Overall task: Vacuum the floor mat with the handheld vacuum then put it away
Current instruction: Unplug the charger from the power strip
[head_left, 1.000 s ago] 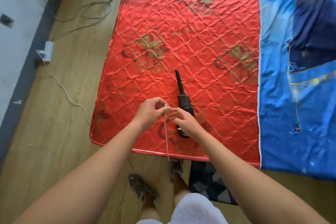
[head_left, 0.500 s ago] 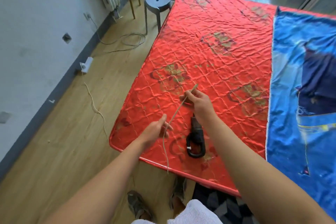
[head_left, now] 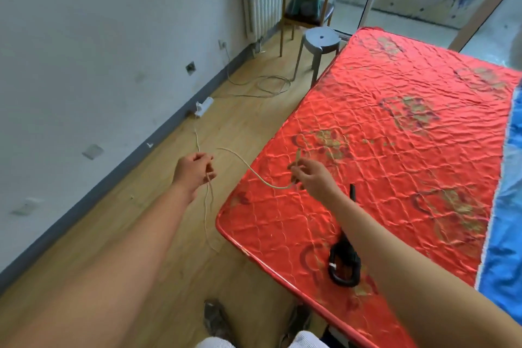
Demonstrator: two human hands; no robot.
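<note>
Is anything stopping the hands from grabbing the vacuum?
Only the thin pale cord: the left hand and right hand both hold it. The black handheld vacuum lies free on the red quilted mat.

A grey stool stands at one o'clock, a wooden chair behind it; a white power strip lies at ten o'clock.

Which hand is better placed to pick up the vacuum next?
Probably the right hand: it is above the mat, its forearm crossing the vacuum. The left hand holds cord out over the floor.
</note>
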